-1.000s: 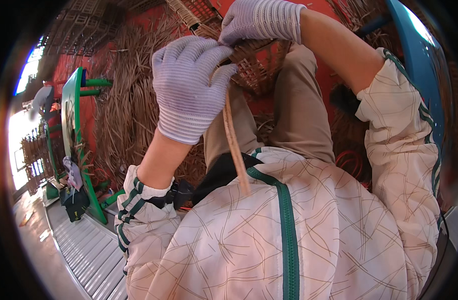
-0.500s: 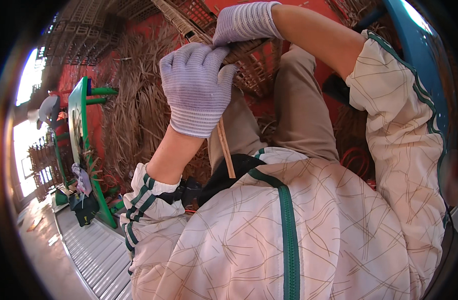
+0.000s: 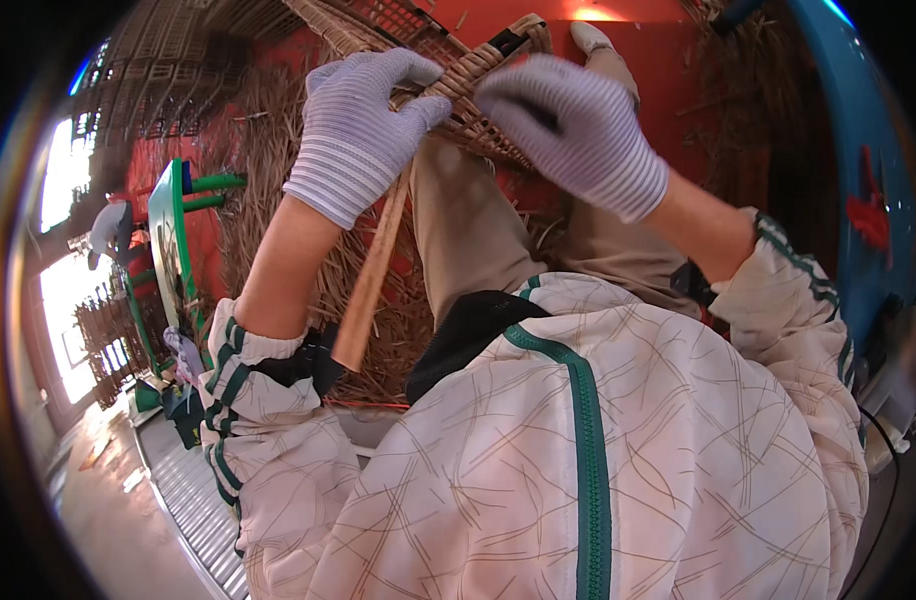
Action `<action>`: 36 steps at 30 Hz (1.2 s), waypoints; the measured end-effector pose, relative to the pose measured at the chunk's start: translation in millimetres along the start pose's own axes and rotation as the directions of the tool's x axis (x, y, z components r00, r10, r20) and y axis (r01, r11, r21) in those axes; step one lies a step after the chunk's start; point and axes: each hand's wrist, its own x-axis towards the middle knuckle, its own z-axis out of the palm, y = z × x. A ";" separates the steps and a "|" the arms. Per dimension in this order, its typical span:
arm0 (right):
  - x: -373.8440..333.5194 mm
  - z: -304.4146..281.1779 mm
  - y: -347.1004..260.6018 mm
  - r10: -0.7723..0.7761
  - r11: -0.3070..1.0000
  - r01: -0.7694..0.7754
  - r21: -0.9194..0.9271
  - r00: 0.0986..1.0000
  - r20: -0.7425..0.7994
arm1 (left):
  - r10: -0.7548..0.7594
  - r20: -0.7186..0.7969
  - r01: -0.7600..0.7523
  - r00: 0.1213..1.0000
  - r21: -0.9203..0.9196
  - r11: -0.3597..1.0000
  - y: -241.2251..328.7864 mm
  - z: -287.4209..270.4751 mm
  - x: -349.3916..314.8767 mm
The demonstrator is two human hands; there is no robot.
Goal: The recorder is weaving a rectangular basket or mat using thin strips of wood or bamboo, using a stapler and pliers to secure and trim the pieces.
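Observation:
A brown woven basket (image 3: 475,66) sits tilted above my legs, its wrapped rim toward me and its openwork side partly hidden by my hands. My left hand (image 3: 363,130), in a pale striped knit glove, is closed on the rim, with thumb and fingers pinching its near edge. Below that hand hangs a flat brown weaving strip (image 3: 371,290), its upper end hidden by the glove. Close to the rim's right side is my right hand (image 3: 583,135), gloved the same way. Its fingers look curled but are smeared by motion, and I cannot see whether they hold anything.
Loose dry strips (image 3: 268,190) lie heaped on the red floor to the left. Stacked woven baskets (image 3: 178,70) stand at the far left, near a green-edged table (image 3: 173,230). Along the right runs a blue panel (image 3: 858,130). A person (image 3: 111,230) is in the left distance.
My right hand has come off the rim beside my left hand and swung right and nearer. The basket's wrapped rim now shows more, and the hanging strip slants further left.

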 end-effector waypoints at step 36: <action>-27.5 24.5 -11.3 0.433 0.587 -0.471 0.658 0.870 0.236 | -0.039 0.243 0.080 0.969 -0.162 0.984 -15.9 -1.2 14.4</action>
